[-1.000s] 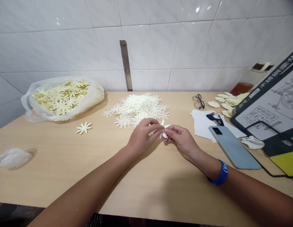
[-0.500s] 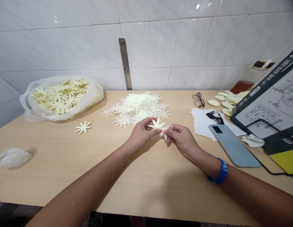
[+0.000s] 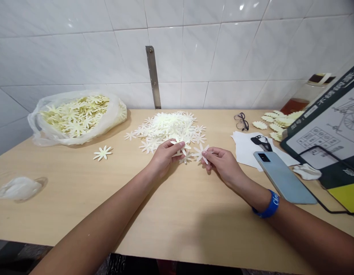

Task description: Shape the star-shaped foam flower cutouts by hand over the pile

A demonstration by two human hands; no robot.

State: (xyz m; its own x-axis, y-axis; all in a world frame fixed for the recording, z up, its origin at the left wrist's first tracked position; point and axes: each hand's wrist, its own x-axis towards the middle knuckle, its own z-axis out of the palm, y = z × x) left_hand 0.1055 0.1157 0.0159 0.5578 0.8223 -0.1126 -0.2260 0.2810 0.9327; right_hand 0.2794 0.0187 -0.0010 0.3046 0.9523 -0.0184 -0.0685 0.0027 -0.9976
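Between thumb and fingers, my left hand (image 3: 164, 156) pinches a pale yellow flower cutout (image 3: 182, 149) with long narrow petals. My right hand (image 3: 222, 164) grips a whiter flower cutout (image 3: 200, 151) by one petal, a little to the right of the first. Another flower cutout (image 3: 186, 157) shows just below and between them; whether my left hand also holds it, I cannot tell. Right behind both hands lies a heap of white flower cutouts (image 3: 168, 128) on the table (image 3: 154, 229). One yellowish flower cutout (image 3: 102, 153) lies apart to the left.
An open plastic bag (image 3: 36, 130) full of yellowish flower cutouts stands back left. A crumpled clear bag (image 3: 19, 188) is near the left edge. On the right are glasses (image 3: 241, 121), paper (image 3: 241, 149), a phone (image 3: 284, 177), scalloped pieces (image 3: 282, 122), a jar (image 3: 297, 101) and a printed box (image 3: 331, 133).
The flower cutouts, close together between my hands before, are now apart: my right hand holds the whiter one clear. My left hand has shifted slightly left and tilted its yellow one.
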